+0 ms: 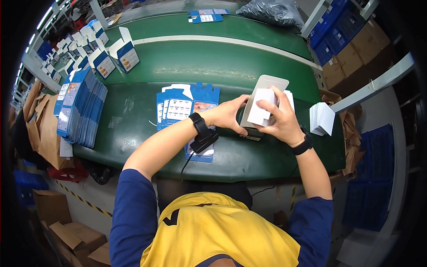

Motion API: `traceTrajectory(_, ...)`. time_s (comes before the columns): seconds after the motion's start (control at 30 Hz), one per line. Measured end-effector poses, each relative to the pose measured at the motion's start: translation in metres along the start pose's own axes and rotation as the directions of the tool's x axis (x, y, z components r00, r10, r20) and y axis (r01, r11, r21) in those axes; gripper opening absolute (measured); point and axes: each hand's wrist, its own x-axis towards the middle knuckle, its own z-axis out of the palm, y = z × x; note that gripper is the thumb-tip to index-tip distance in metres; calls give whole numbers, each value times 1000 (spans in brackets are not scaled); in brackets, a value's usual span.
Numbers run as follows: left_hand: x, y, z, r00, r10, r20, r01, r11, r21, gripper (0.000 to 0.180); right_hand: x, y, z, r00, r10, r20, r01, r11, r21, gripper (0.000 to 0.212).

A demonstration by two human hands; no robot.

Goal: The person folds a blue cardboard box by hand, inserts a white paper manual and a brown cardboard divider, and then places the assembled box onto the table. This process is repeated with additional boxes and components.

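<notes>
An open carton (pixel 275 81) with its white lid flap raised stands on the green table at centre right. My left hand (pixel 231 116) wraps round the carton's left side, thumb near its lower edge. In my right hand (pixel 281 119) is a white card insert (pixel 262 107), gripped between fingers and thumb at the carton's mouth. How deep the insert sits inside cannot be told. Just left of the carton lie flat blue printed cartons (pixel 178 109), partly under my left forearm. A stack of white cards (pixel 321 118) rests to the right of my right hand.
A tall stack of flat blue cartons (pixel 83 109) stands at the table's left. Several opened cartons (pixel 126 55) sit on the green belt (pixel 195 58) behind it. Farther back are more flat cartons (pixel 207 18) and a grey plastic bag (pixel 273 13). A metal post (pixel 378 84) slants at right.
</notes>
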Motion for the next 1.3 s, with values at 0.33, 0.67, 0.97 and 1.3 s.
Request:
traceTrajectory(0.33, -3, 2, 3, 1000, -14, 7, 14, 1000, 0, 102, -2, -19, 9, 992, -4, 123, 22, 989, -150, 63)
traceTrajectory(0.67, -8, 7, 4, 1000, 2, -5, -2, 993, 120, 101, -2, -28, -10, 983, 124, 137, -113, 990, -79, 61)
traceTrajectory(0.97, -13, 5, 11, 998, -7, -56, 14, 993, 118, 103, -12, -26, -9, 997, 7, 80, -13, 996, 84, 64)
traceTrajectory(1.3, -7, 8, 14, 997, 41, -59, -27, 975, 221, 106, -21, -10, -14, 970, 243, 8, -237, 936, 260, 59)
